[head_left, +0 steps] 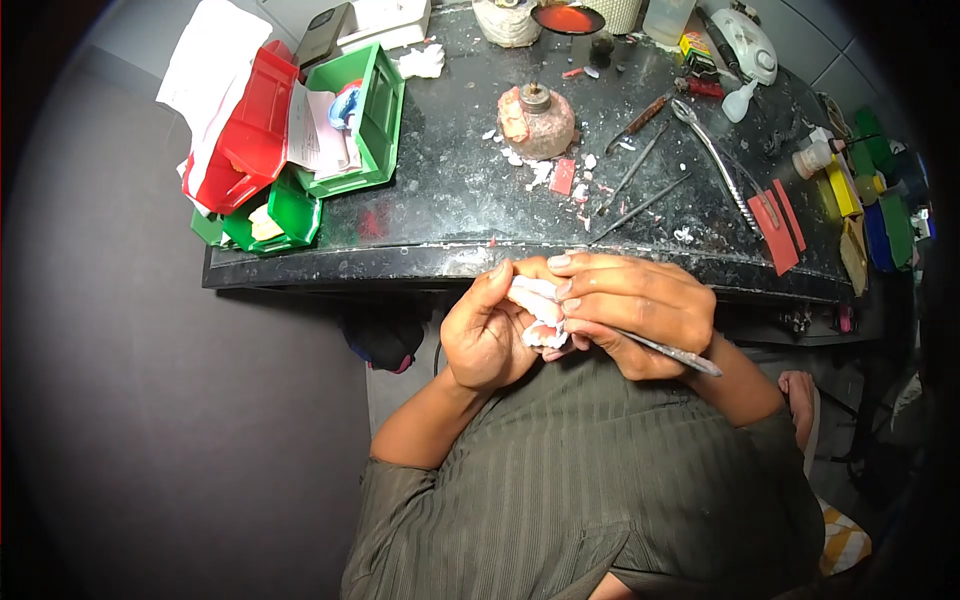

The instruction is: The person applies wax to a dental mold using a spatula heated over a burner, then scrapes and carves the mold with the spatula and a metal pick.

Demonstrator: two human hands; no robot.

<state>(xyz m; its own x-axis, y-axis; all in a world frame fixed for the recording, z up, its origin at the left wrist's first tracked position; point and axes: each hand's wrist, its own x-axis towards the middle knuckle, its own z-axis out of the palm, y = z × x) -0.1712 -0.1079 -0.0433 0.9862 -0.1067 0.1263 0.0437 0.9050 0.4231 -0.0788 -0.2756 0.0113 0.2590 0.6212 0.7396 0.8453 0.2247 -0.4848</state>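
My left hand [475,340] is closed around a small white plaster dental cast [545,334] with a pinkish patch, held just in front of the bench edge. My right hand [645,305] grips a thin metal carving tool [680,356] like a pen. The tool's handle points down to the right, and its tip is hidden at the cast behind my fingers. Fingers of my right hand also rest against the cast's upper side.
On the dark bench [440,200] stands a wax-smeared spirit burner [536,125]. To its right lie a brown-handled knife [640,115], slim metal tools [640,207] and pink wax sheets [773,232]. Green [385,120] and red bins [250,130] stand left. A pan of red wax [568,19] is behind.
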